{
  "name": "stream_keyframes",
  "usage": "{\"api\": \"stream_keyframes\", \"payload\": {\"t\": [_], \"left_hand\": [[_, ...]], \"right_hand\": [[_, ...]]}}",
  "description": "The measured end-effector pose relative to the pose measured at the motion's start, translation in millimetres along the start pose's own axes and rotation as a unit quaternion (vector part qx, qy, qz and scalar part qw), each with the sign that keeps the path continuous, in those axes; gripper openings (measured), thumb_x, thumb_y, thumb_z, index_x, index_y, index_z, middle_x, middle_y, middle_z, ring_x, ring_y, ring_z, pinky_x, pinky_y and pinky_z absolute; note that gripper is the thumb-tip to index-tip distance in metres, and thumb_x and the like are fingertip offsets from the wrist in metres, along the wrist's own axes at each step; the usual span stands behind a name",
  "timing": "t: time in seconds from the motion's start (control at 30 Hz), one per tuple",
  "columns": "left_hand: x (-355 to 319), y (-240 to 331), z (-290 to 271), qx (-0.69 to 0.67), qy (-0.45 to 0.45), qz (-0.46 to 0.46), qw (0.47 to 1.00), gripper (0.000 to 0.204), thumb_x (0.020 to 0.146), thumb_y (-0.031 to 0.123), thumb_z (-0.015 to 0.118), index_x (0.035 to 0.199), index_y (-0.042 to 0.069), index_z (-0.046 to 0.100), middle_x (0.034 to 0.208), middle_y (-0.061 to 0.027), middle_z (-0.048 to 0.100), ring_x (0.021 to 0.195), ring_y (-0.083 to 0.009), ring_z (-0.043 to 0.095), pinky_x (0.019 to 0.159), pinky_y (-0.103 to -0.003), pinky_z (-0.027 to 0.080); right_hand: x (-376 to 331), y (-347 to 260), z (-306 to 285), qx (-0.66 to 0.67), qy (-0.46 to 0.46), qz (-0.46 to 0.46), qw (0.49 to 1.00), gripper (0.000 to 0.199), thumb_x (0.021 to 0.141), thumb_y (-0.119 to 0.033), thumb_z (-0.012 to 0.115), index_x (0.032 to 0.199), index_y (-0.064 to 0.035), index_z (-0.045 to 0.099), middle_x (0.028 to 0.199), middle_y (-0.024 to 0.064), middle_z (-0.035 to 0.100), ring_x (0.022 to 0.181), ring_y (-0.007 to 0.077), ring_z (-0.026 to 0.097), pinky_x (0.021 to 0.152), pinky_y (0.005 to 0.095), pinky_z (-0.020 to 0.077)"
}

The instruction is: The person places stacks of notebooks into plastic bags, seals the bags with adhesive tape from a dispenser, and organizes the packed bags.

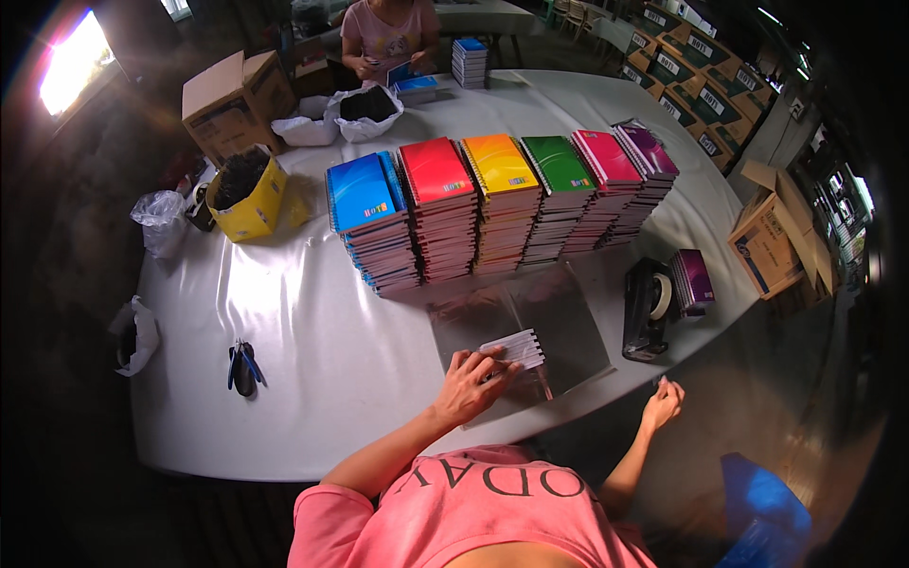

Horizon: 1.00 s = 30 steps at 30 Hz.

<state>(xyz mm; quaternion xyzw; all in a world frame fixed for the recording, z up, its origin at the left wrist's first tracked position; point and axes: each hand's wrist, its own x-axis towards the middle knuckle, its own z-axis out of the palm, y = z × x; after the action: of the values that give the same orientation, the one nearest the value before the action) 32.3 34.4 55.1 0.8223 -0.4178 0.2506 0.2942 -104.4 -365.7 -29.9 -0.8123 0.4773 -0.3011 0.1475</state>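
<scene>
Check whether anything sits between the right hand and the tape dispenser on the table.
Nothing visible does. The right hand hangs just off the table edge, and only bare white tabletop separates it from the black tape dispenser.

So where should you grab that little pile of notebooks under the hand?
Probably by the two long sides of the small notebook stack, coming down from above. It lies flat on the clear plastic sheet, spiral edge toward the right, and the left hand already rests on its near end.

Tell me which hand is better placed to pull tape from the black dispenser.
Right, probably. The right hand hangs free at the table edge, just below the tape dispenser; the left hand is pressing on the small notebook bundle.
</scene>
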Motion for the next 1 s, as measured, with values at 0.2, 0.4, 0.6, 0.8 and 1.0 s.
{"api": "stream_keyframes", "payload": {"t": [0.2,0.4,0.6,0.8,1.0], "left_hand": [[-1.0,-1.5,-3.5,-0.074,-0.008,-0.062,0.995,0.039,0.069,0.011,0.074,0.104,0.009,0.056,0.108,-0.0081,0.062,0.092,-0.0226,0.058,0.081,-0.038,0.04],[-6.5,-3.9,10.8,-0.11,0.037,-0.076,0.99,0.047,0.067,0.012,0.078,0.108,0.005,0.054,0.111,-0.0094,0.062,0.093,-0.0233,0.059,0.082,-0.038,0.041],[-5.2,-6.6,10.9,-0.122,0.051,-0.063,0.989,0.051,0.069,0.015,0.075,0.114,0.008,0.054,0.109,-0.0073,0.061,0.094,-0.0215,0.057,0.081,-0.036,0.04],[3.3,-5.3,-7.4,-0.038,-0.058,-0.057,0.996,0.054,0.067,0.035,0.075,0.115,0.015,0.062,0.116,-0.0113,0.057,0.103,-0.0243,0.056,0.085,-0.04,0.037],[53.3,11.4,-22.0,-0.011,-0.251,-0.12,0.961,0.07,0.063,0.043,0.069,0.125,0.015,0.055,0.118,-0.0114,0.054,0.102,-0.0275,0.052,0.085,-0.045,0.033]], "right_hand": [[-58.2,-172.7,-76.4,0.335,-0.22,-0.122,0.908,0.025,0.093,-0.022,0.057,0.092,0.0018,0.067,0.073,0.0002,0.061,0.059,0.0061,0.045,0.056,0.0216,0.037],[-130.0,-248.4,-80.9,0.523,-0.488,0.014,0.699,0.04,0.093,-0.033,0.057,0.073,0.0006,0.066,0.057,-0.002,0.05,0.052,0.0046,0.042,0.05,0.0198,0.0318],[-150.9,-258.5,-56.1,0.42,-0.483,0.074,0.765,0.045,0.087,-0.039,0.064,0.061,-0.0018,0.063,0.049,-0.0038,0.044,0.046,0.0047,0.038,0.044,0.023,0.0265],[-163.1,-228.0,-34.0,0.355,-0.448,0.037,0.82,0.049,0.084,-0.039,0.068,0.053,-0.0028,0.058,0.046,-0.0026,0.042,0.046,0.0053,0.035,0.042,0.0265,0.0237],[-181.4,-180.5,22.0,0.346,-0.314,-0.197,0.862,0.028,0.086,-0.016,0.061,0.062,-0.002,0.062,0.053,0.0028,0.057,0.048,0.009,0.053,0.052,0.0273,0.0442]]}}
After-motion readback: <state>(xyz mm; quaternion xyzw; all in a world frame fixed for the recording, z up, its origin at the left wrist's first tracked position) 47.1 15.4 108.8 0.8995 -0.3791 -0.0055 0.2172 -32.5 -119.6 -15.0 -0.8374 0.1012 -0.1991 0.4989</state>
